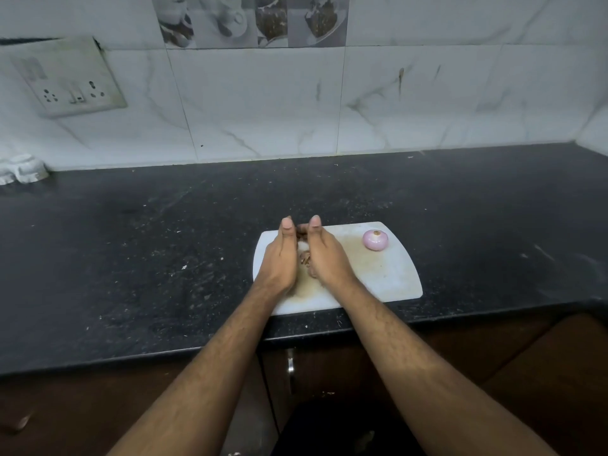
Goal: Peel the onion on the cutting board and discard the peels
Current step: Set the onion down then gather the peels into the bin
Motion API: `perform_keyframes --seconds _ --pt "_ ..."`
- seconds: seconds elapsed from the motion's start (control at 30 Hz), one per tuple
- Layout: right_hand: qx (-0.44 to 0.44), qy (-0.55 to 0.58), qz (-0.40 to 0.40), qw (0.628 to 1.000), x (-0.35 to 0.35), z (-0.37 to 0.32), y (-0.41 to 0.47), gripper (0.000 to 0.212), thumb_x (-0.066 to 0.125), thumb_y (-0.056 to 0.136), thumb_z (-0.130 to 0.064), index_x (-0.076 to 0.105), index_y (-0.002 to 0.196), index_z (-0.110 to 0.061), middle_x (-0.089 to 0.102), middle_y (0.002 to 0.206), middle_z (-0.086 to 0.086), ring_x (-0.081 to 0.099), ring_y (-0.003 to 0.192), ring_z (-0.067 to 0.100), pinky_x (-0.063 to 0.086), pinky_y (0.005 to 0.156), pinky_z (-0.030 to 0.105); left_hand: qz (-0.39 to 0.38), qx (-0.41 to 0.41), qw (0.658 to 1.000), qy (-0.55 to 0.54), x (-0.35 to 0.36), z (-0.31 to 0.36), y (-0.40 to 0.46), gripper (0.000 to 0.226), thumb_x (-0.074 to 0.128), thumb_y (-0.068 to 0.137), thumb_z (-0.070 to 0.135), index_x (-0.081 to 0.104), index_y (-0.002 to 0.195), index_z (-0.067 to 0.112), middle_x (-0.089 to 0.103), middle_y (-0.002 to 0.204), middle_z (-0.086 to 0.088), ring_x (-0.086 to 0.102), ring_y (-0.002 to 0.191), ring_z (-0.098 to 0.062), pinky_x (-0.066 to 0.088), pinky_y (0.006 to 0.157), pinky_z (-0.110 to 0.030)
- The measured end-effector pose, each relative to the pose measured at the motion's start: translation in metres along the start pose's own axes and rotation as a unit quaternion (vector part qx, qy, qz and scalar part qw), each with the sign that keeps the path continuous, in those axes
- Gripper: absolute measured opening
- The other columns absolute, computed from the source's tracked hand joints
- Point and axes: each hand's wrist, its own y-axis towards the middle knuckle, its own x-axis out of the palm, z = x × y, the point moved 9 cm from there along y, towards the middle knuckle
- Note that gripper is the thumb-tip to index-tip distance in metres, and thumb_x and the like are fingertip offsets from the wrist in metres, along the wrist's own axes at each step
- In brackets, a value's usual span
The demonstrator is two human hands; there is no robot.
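A peeled pale-purple onion (375, 239) rests on the far right part of the white cutting board (388, 278). My left hand (281, 258) and my right hand (325, 255) stand on edge over the board's left part, palms facing each other, thumbs up. Between them lies a small heap of brown onion peels (304, 257), with a few more bits at the fingertips (301, 230). The fingers curve in around the heap, and I cannot tell whether they pinch any of it. The hands hide most of the peels.
The board sits near the front edge of a black speckled counter (164, 251). A white tiled wall with a socket plate (70, 80) stands behind. A white object (21, 169) lies at the far left. Brown cabinet fronts with a metal handle (290, 360) are below.
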Motion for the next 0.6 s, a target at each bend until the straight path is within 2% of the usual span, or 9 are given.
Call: perform_keyframes --seconds 0.07,0.13,0.23,0.3,0.33,0.4,0.43,0.5,0.6 --pt "0.019 0.087 -0.012 0.996 0.003 -0.001 -0.004 0.063 0.022 0.106 -0.06 0.066 0.128 -0.022 0.071 0.117 -0.007 0.067 0.107 0.01 0.05 0.079 0.021 0.004 -0.003 0.999 -0.032 -0.001 0.001 -0.001 0.082 0.014 0.104 0.066 0.044 0.156 0.012 0.058 0.145 -0.002 0.054 0.135 -0.015 0.036 0.118 -0.03" --pt "-0.016 0.078 0.032 0.996 -0.019 -0.01 -0.008 0.056 0.028 0.109 -0.051 0.063 0.13 -0.013 0.067 0.119 -0.007 0.061 0.112 0.008 0.045 0.091 0.022 -0.004 -0.012 0.998 -0.062 0.001 -0.002 0.0 0.111 0.012 0.087 0.09 0.036 0.16 0.011 0.055 0.153 -0.013 0.052 0.142 -0.02 0.034 0.125 -0.042" --pt "-0.078 -0.114 0.097 0.986 -0.05 -0.013 -0.011 0.041 0.036 0.109 -0.04 0.064 0.116 -0.011 0.067 0.114 0.0 0.061 0.108 0.017 0.045 0.089 0.031 -0.016 -0.022 0.996 -0.081 0.004 -0.014 0.007 0.132 0.016 0.067 0.105 0.031 0.163 0.016 0.057 0.151 -0.013 0.055 0.139 -0.019 0.037 0.123 -0.042" --pt "-0.047 -0.223 0.063 0.972 -0.047 0.003 -0.011 0.048 0.031 0.109 -0.045 0.06 0.115 -0.007 0.064 0.12 0.009 0.059 0.114 0.027 0.045 0.09 0.037 -0.016 -0.023 0.996 -0.083 0.004 -0.019 0.011 0.133 0.016 0.065 0.107 0.033 0.162 0.017 0.06 0.147 -0.011 0.058 0.134 -0.018 0.04 0.121 -0.041" --pt "-0.039 -0.279 0.035 0.959 -0.039 0.011 -0.012 0.055 0.027 0.109 -0.047 0.058 0.124 -0.004 0.06 0.131 0.014 0.054 0.125 0.031 0.043 0.1 0.04 -0.016 -0.024 0.996 -0.084 0.005 -0.018 0.012 0.129 0.015 0.069 0.104 0.034 0.162 0.017 0.061 0.146 -0.011 0.059 0.133 -0.019 0.041 0.121 -0.042" --pt "-0.053 -0.362 -0.021 0.931 -0.02 0.016 -0.016 0.068 0.018 0.108 -0.05 0.039 0.15 -0.001 0.04 0.158 0.016 0.032 0.149 0.03 0.028 0.12 0.043 -0.015 -0.027 0.996 -0.085 0.005 -0.016 0.011 0.114 0.012 0.081 0.094 0.033 0.162 0.016 0.059 0.149 -0.014 0.057 0.135 -0.02 0.04 0.121 -0.041" --pt "-0.064 -0.358 -0.046 0.931 -0.012 0.012 -0.018 0.07 0.014 0.108 -0.052 0.03 0.157 -0.004 0.031 0.164 0.013 0.023 0.154 0.026 0.022 0.124 0.042 -0.015 -0.024 0.996 -0.082 0.005 -0.015 0.01 0.107 0.009 0.087 0.089 0.032 0.163 0.016 0.056 0.152 -0.015 0.055 0.138 -0.02 0.039 0.122 -0.04" --pt "-0.082 -0.294 -0.097 0.947 0.004 0.002 -0.025 0.071 0.012 0.107 -0.056 0.023 0.161 -0.012 0.029 0.167 0.006 0.021 0.155 0.02 0.02 0.125 0.041 -0.009 -0.014 0.998 -0.065 0.004 -0.012 0.006 0.099 0.009 0.09 0.078 0.03 0.164 0.016 0.048 0.16 -0.013 0.049 0.144 -0.019 0.034 0.125 -0.038" --pt "-0.065 -0.134 -0.142 0.979 0.013 -0.005 -0.032 0.058 0.018 0.107 -0.058 0.045 0.146 -0.025 0.055 0.148 -0.002 0.049 0.137 0.016 0.037 0.117 0.042 -0.004 -0.007 0.998 -0.068 0.003 -0.01 0.003 0.098 0.009 0.089 0.076 0.031 0.164 0.016 0.041 0.165 -0.01 0.043 0.149 -0.019 0.028 0.128 -0.042"
